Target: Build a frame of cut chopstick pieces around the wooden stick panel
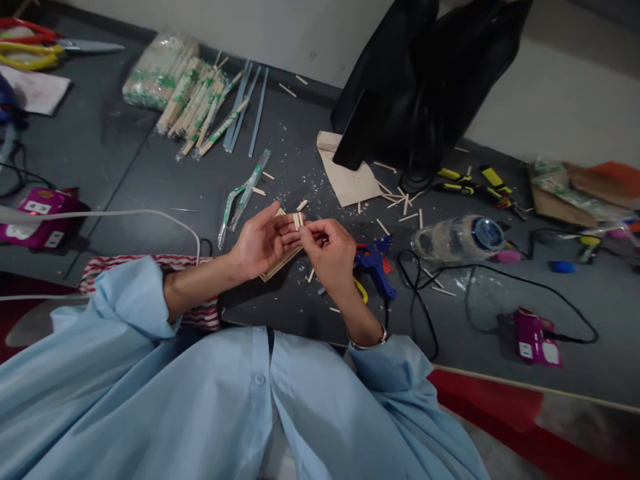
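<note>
My left hand (265, 241) is palm up, its fingers stretched out and slightly curled. Across its fingertips lie two short pieces of wooden stick (298, 221), side by side. My right hand (331, 252) is closed in a pinch at the right end of these pieces. Beneath my hands, on the table, sits a flat panel of wooden sticks (281, 264), partly hidden by them. Another short stick piece (302, 205) lies just beyond my fingertips. A blue glue gun (376, 267) rests right beside my right hand.
Wrapped chopsticks (200, 107) and blue strips (258, 113) lie at the back left. Cut sticks (403, 200) are scattered before a black bag (400, 87). A plastic bottle (450, 239), cables, yellow-black cutters (480, 187) and a purple box (537, 339) are on the right; scissors (55, 47) far left.
</note>
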The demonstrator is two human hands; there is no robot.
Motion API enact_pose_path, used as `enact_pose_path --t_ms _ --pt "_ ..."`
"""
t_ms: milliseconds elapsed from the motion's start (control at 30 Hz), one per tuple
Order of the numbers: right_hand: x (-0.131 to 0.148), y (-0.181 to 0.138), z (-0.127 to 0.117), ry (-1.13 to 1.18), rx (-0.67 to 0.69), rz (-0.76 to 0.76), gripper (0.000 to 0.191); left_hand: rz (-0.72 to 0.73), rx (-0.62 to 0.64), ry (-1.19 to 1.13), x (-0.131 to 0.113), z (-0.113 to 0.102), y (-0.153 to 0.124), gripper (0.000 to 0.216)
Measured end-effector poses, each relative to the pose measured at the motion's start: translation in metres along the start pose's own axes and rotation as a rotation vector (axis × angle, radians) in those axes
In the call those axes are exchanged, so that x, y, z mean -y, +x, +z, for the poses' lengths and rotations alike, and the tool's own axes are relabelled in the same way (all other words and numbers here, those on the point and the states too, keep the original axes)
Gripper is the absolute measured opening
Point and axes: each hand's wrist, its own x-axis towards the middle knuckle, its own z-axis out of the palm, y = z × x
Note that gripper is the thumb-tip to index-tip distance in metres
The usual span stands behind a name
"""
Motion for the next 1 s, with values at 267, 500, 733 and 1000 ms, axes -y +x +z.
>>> enact_pose_path --t_ms 267,500,733,1000 --pt "-0.001 -0.001 0.0 -0.086 0.042 -0.062 0.02 -0.024 -0.054 0.001 -0.003 0.005 -0.003 0.044" --pt "-0.004 -0.002 0.004 -0.164 0.041 -0.069 0.02 -0.043 -0.054 -0.01 -0.005 0.008 -0.005 0.041" --pt "-0.005 -0.001 0.005 -0.2 0.059 -0.062 0.021 -0.051 -0.053 -0.007 -0.005 0.008 -0.005 0.04" --pt "-0.004 0.0 -0.006 -0.144 0.083 -0.052 0.014 -0.06 -0.048 0.051 -0.004 0.001 -0.001 0.04"
